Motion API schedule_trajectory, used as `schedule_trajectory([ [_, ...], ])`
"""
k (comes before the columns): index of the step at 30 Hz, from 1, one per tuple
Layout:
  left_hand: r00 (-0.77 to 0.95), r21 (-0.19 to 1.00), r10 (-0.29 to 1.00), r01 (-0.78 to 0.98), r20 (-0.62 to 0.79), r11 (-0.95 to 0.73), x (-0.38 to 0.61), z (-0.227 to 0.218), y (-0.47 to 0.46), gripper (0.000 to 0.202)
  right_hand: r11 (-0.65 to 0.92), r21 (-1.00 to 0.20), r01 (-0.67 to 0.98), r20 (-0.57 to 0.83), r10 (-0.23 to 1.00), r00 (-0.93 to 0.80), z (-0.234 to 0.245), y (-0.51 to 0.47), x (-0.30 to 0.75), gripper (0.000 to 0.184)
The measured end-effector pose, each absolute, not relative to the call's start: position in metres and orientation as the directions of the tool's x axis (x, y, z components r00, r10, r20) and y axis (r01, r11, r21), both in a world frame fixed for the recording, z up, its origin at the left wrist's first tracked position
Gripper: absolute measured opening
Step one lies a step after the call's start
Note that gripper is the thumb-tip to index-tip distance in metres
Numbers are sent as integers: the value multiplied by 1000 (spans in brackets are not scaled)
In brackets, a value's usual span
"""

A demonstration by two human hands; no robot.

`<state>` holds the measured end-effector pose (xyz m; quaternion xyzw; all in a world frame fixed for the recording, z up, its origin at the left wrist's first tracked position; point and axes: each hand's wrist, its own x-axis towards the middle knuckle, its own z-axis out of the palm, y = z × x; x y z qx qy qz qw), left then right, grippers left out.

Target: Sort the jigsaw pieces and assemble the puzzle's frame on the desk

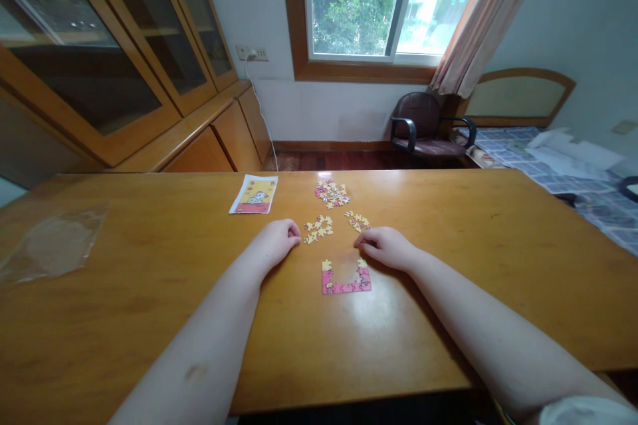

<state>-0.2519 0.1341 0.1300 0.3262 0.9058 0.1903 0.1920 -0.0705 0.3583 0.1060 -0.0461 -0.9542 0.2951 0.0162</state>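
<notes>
My left hand [277, 241] rests on the table with its fingers curled in, just left of a cluster of yellow jigsaw pieces [319, 228]. What its fingers may hold is hidden. Fingers bent together, my right hand [386, 247] is by a smaller group of yellow and pink pieces [357, 221]; I cannot make out anything in its fingertips. Between my forearms lies a partly joined puzzle frame [346, 287], a pink U-shape with yellow upper ends. Farther back sits a pile of mixed pieces [332, 193].
A picture card [254, 194] with a spotted animal on yellow and pink lies at the back left of the wooden table [164, 246]. A clear plastic bag [54, 242] is at far left. Beyond the table stand a glass-door cabinet [189, 96], an office chair [421, 123] and a bed [563, 163].
</notes>
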Motion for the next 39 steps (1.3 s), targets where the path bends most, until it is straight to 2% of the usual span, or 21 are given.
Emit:
schedule_trajectory([
  [4,-682,719,709,401,-180,568,-243,121,144,13,819,-567,88,-6,103,-995,105,359,-70,23],
  [7,-654,770,732,361,-193,526,-237,112,150,19,821,-564,85,1,103,-995,106,358,-70,23],
  [15,-639,620,755,536,-146,573,-227,113,155,16,820,-565,89,-7,103,-995,106,359,-71,24],
  [21,-616,462,788,694,-17,552,-222,126,150,16,818,-569,84,-4,99,-995,104,359,-72,23],
  [27,-553,360,832,767,-47,531,-220,127,150,19,819,-567,86,2,106,-994,103,359,-71,23],
  [30,-537,368,842,772,-58,518,-220,123,152,18,818,-569,84,3,104,-995,104,359,-71,23],
  [35,-428,441,904,808,-19,392,-218,120,154,23,816,-571,86,0,105,-994,103,359,-71,23],
  [39,-473,427,880,804,40,413,-218,123,153,26,816,-571,87,1,107,-994,103,359,-71,23],
])
